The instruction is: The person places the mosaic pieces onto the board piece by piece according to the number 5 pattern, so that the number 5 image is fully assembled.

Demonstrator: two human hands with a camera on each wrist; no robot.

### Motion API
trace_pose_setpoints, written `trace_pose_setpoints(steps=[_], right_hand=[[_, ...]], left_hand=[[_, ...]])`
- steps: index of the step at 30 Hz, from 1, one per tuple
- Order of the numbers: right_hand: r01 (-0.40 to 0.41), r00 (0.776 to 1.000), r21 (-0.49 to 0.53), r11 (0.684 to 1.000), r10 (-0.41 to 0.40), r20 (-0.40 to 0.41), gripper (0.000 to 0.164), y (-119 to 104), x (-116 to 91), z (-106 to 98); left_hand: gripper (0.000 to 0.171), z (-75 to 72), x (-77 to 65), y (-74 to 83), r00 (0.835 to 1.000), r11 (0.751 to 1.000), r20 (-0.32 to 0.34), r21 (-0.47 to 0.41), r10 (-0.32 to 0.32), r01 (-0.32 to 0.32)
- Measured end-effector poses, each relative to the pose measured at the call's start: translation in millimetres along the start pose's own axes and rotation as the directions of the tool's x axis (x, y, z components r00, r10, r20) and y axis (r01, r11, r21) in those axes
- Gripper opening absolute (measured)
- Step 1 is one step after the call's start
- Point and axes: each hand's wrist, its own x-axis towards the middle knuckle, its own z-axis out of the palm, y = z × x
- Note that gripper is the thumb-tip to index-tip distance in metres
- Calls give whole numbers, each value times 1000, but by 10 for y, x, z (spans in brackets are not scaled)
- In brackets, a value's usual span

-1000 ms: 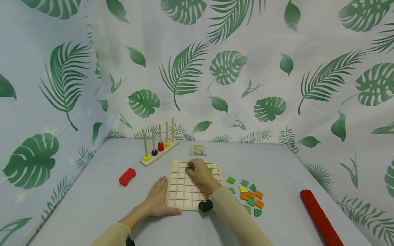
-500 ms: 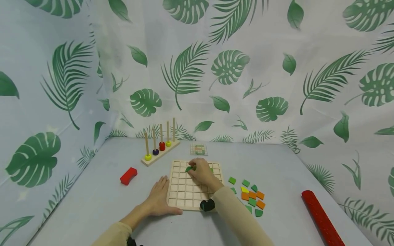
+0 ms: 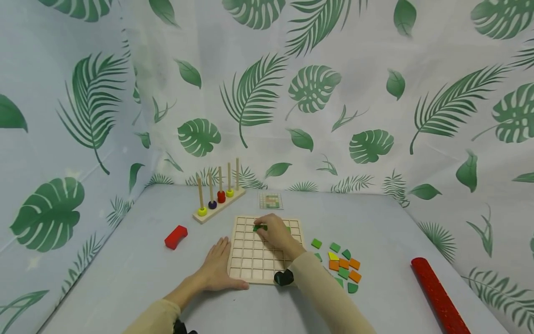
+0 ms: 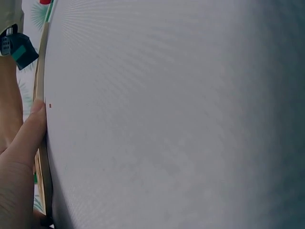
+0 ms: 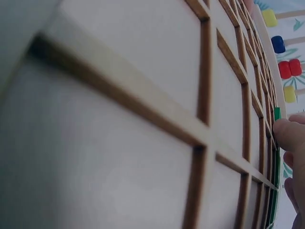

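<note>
A square wooden grid board [image 3: 247, 264] lies on the table. My left hand [image 3: 214, 269] rests beside it with fingers straight along the left edge and thumb spread at the near corner; the left wrist view shows the thumb [image 4: 28, 133] against the board's side. Over the far rows, my right hand [image 3: 276, 232] pinches a green tile [image 3: 256, 228] with thumb and fingers. From the right wrist view, the thumb [image 5: 286, 131] is right at a green tile edge [image 5: 277, 113]. Another green piece [image 3: 288, 229] shows right of the hand, which hides part of the grid.
Several loose orange, green and yellow tiles [image 3: 344, 263] lie right of the board. Behind it are a pattern card [image 3: 271, 201] and a peg stand [image 3: 217, 209] with coloured beads. A red arched block [image 3: 175, 237] sits left, a red roll [image 3: 438, 294] far right.
The right hand stays at the far rows with the green tile, its fingers shifting only slightly. The left hand keeps its place. The whole head view drifts a little.
</note>
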Motion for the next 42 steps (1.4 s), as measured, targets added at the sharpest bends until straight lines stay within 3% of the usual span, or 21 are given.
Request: trace_pose_setpoints(steps=[10, 17, 23, 28, 32, 42], right_hand=[[-11, 1000, 6, 1000, 11, -21, 28, 66, -29, -90], [-21, 1000, 90, 996, 22, -10, 33, 50, -71, -182], [-47, 995, 148, 988, 59, -79, 36, 78, -176, -299], [-51, 986, 189, 981, 80, -146, 35, 172, -351, -441], [-128, 974, 214, 968, 163, -155, 33, 283, -537, -574], [-229, 943, 169, 959, 261, -206, 32, 656, -1132, -882]], left_hand=[[126, 11, 37, 26, 1000, 1000, 5, 14, 1, -1], [127, -35, 19, 60, 1000, 1000, 3, 0, -7, 7], [125, -28, 24, 32, 1000, 1000, -13, 9, -9, 10], [126, -32, 6, 20, 1000, 1000, -29, -3, -9, 9], [127, -22, -4, -1, 999, 1000, -37, 1, -9, 9], [126, 19, -19, 17, 1000, 1000, -22, -14, 0, 0]])
